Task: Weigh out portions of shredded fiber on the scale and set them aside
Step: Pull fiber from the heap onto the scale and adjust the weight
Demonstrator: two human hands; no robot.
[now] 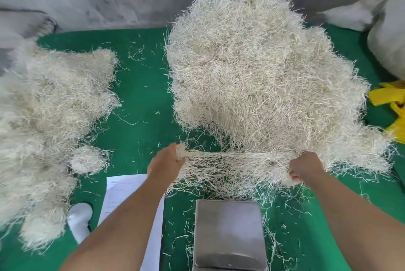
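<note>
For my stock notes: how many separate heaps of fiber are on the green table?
2. The big heap stands at centre right, behind the scale; both hands pull at its front edge. The second heap lies along the left side. Its left part is cut off, so more may be hidden.

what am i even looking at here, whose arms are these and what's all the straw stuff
This is one picture from a camera worn on a person's head, looking down at their own bare arms. No robot is involved. The left hand and right hand each grip shredded fiber, stretching a strand between them at the foot of the big pile. A steel scale sits nearest, its pan bare. Smaller fiber clumps lie left on the green table, beside a paper sheet.
</note>
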